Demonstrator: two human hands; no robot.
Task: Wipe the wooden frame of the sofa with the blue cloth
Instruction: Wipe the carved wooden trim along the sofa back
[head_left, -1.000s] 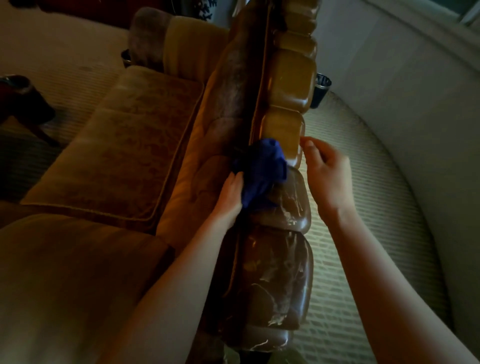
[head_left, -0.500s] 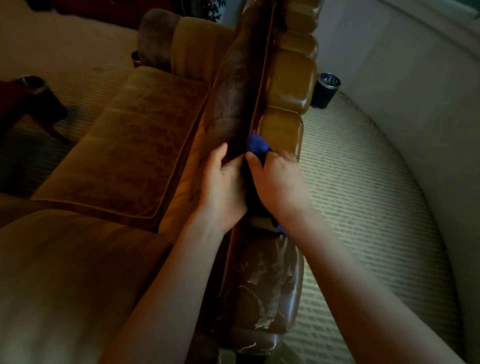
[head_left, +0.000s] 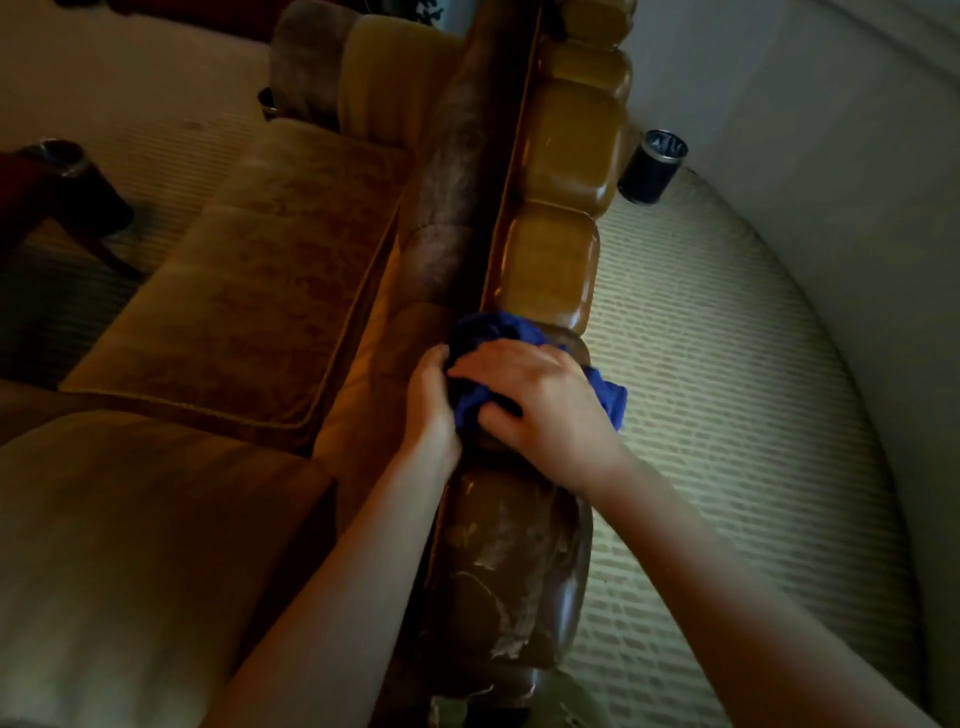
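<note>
The wooden frame (head_left: 550, 260) of the sofa runs up the middle of the view as a row of glossy, rounded carved blocks along the top of the backrest. The blocks farther away shine amber; the nearest one (head_left: 509, 571) is darker and marked with pale scuffs and smears. The blue cloth (head_left: 605, 397) lies bunched on the block between these two, draped over the top of the frame, with one corner hanging off the frame's outer edge toward the carpet.

The right hand (head_left: 540, 410) lies on top of the cloth, fingers bent over it and pressing it onto the wood. The left hand (head_left: 431, 405) meets the cloth from the cushion side of the frame, its fingers curled into the bunched fabric at the inner edge, so both hands are grasping the cloth and touch each other over it.

Left of the frame, the padded backrest (head_left: 457, 171) slopes down to a patterned tan seat cushion (head_left: 249, 291), with another cushion (head_left: 130, 545) nearer the viewer. Right of the frame is a pale ribbed carpet (head_left: 727, 415), and a dark cylindrical container (head_left: 652, 166) stands on it near the wall (head_left: 831, 156). A dark furniture leg (head_left: 62, 197) shows at the far left.
</note>
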